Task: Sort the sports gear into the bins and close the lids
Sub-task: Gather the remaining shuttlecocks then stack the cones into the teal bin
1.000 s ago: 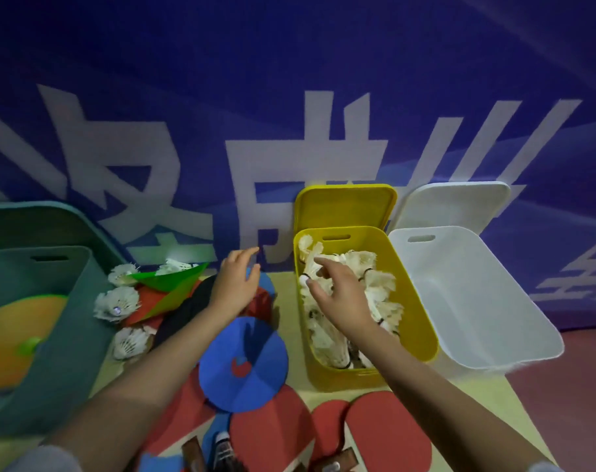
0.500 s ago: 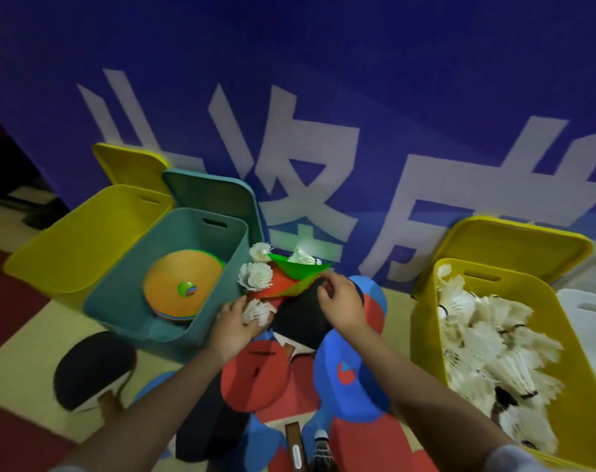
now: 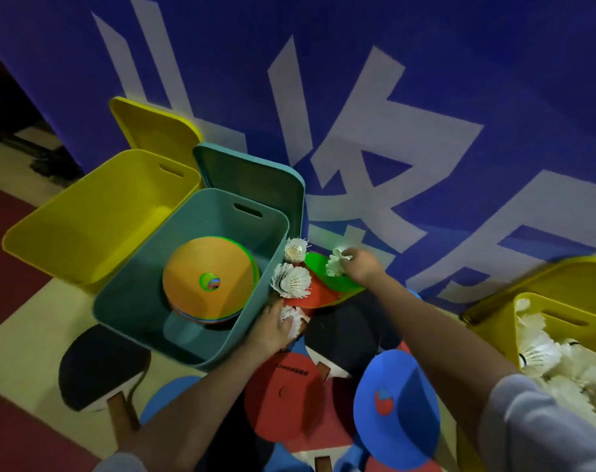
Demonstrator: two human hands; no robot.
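My left hand [image 3: 272,330] grips a white shuttlecock [image 3: 291,318] lying beside the teal bin [image 3: 201,349]. My right hand [image 3: 363,270] pinches another shuttlecock [image 3: 337,264] above a green disc [image 3: 318,272]. Two more shuttlecocks [image 3: 291,284] lie between the hands, against the teal bin's wall. That bin holds a stack of flat cones with an orange one [image 3: 201,270] on top. A yellow bin [image 3: 542,311] at the right is full of shuttlecocks. Red, black and blue paddles and discs [image 3: 289,400] lie below my arms.
An empty yellow bin [image 3: 95,216] stands left of the teal one, both with lids raised against the blue banner [image 3: 392,97]. A black paddle [image 3: 99,366] lies on the floor at the lower left. The floor is beige and dark red.
The view swung left from the right yellow bin. My right hand moved up onto a shuttlecock on the green disc. My left hand closed round the shuttlecock near the teal bin.
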